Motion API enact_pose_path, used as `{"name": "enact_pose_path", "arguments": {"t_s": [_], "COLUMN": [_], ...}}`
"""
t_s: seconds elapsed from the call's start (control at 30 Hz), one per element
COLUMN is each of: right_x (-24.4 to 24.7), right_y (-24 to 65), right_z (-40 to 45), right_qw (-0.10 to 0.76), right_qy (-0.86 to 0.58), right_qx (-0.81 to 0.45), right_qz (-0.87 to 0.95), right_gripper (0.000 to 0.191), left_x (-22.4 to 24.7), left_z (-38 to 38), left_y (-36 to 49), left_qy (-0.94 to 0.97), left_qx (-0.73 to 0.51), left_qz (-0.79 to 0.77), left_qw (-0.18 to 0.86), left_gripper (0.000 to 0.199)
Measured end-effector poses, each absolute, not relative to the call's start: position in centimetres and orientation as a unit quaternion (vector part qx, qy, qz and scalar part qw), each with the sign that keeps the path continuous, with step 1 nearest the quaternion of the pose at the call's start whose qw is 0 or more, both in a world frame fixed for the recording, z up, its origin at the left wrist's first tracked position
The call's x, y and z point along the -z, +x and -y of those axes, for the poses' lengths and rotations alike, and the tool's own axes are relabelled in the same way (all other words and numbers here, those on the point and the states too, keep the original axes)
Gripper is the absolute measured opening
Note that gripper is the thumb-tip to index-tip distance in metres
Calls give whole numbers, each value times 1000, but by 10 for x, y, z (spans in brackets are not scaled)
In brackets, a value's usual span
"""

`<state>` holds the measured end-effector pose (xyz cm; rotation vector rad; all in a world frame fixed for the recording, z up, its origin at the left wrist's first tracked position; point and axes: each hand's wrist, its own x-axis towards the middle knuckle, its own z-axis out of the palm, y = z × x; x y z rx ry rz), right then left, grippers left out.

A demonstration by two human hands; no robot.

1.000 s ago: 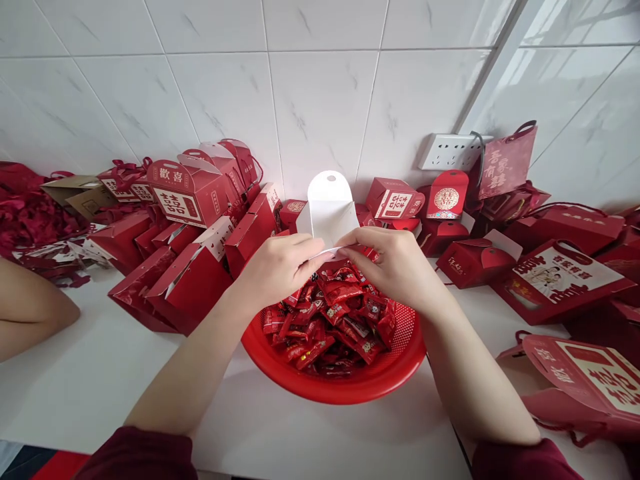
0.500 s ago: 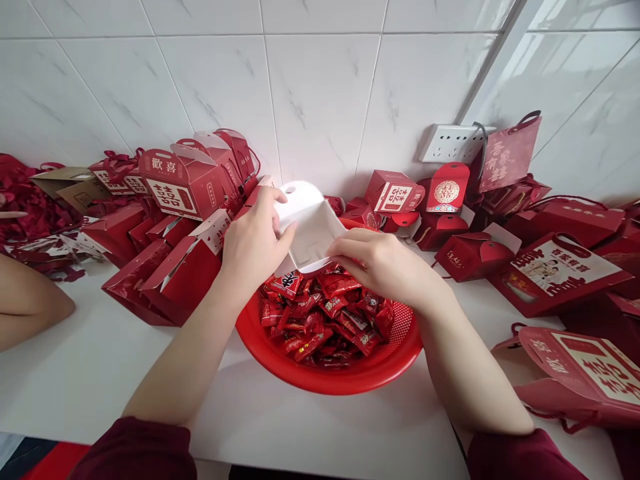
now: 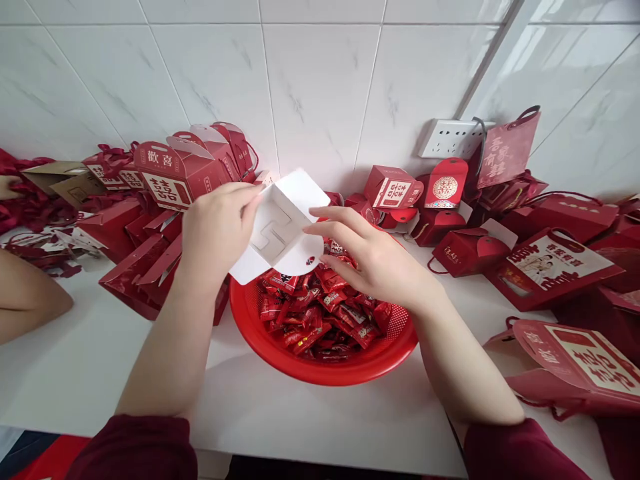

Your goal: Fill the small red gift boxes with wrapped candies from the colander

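A small box with a white inside (image 3: 276, 230) is tilted over the red basket (image 3: 325, 375), its flaps spread and its hollow facing me. My left hand (image 3: 217, 230) pinches the box's left edge between thumb and fingers. At the box's right side is my right hand (image 3: 367, 257), fingers spread, the fingertips near or touching a flap. Red-wrapped candies (image 3: 325, 313) fill the basket below both hands. No candy shows inside the box.
Red gift boxes (image 3: 167, 177) crowd the left, and more red boxes (image 3: 555, 267) stand at the right. A white power strip (image 3: 450, 138) is by the tiled wall. Another person's arm (image 3: 33, 293) rests at the left edge of the white table (image 3: 320, 427).
The box has shifted left and turned, showing its inside and wider flaps. My left hand moved left with it. The fingers of my right hand have loosened and spread.
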<state>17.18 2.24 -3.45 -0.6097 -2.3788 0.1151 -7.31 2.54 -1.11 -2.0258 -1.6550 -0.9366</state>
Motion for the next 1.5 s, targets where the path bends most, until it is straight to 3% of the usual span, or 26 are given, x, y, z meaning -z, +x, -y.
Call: {"name": "enact_pose_path", "arguments": {"t_s": [0.1, 0.27, 0.53, 0.63, 0.77, 0.97, 1.2, 1.33, 1.5], "right_x": [38, 47, 43, 45, 51, 40, 28, 23, 22], "right_y": [169, 157, 120, 104, 105, 161, 204, 213, 224], "right_z": [-21, -21, -18, -11, -15, -21, -10, -12, -11], "right_qw": [287, 53, -161, -190, -146, 37, 151, 196, 324], "right_qy": [-201, -221, -297, -292, -267, -250, -262, -219, -241], "right_qx": [-78, -139, -72, -14, -11, -265, -406, -376, -342], "right_qz": [933, 964, 938, 937, 953, 930, 862, 879, 849], "right_gripper": [25, 23, 46, 54, 44, 9, 10, 6, 5], "left_x": [7, 6, -4, -6, -6, -1, 18, 27, 27], "left_z": [-23, -25, -11, -10, -11, -10, -20, -26, -28], "left_y": [-81, -88, -86, -87, -87, -82, -49, -41, -60], "left_qy": [-691, -668, -658, -649, -649, -676, -704, -772, -807], "left_qx": [346, 339, 318, 315, 285, 222, 169, 153, 128], "left_qz": [601, 622, 639, 648, 657, 657, 640, 598, 575], "left_qw": [203, 229, 240, 243, 258, 250, 259, 154, -36], "left_gripper": [34, 35, 43, 41, 37, 37, 45, 44, 50]}}
